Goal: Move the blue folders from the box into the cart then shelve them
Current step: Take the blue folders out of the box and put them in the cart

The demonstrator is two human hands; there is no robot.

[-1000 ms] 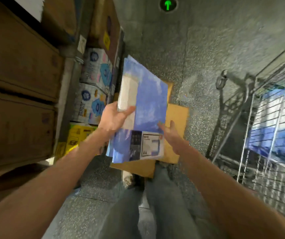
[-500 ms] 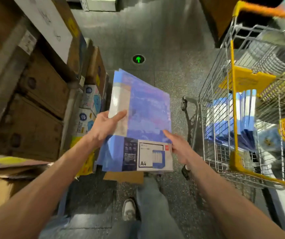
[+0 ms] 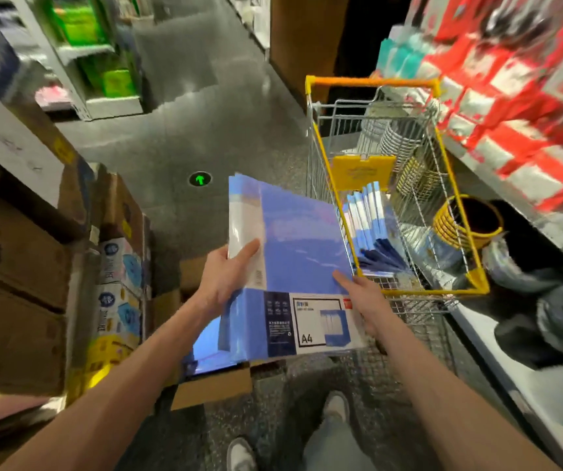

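Observation:
I hold a stack of blue folders (image 3: 299,246) flat in front of me, with an A4 label on the near corner. My left hand (image 3: 227,271) grips its left edge, thumb on top. My right hand (image 3: 363,295) grips its right edge. The stack's right side is just left of the wire cart (image 3: 406,292) with a yellow rim. More blue folders (image 3: 370,229) stand inside the cart. The open cardboard box (image 3: 212,385) lies on the floor below the stack, with something blue showing inside.
Stacked cardboard boxes (image 3: 18,266) line the left side. A shelf with red and white packs (image 3: 518,107) runs along the right. A yellow cup (image 3: 467,222) and white items sit in the cart. The grey aisle floor with a green arrow mark (image 3: 200,179) stretches ahead.
The view has tilted up and right, bringing the cart and right shelf fully into view. The folder stack, held in both hands, has moved right, closer to the cart.

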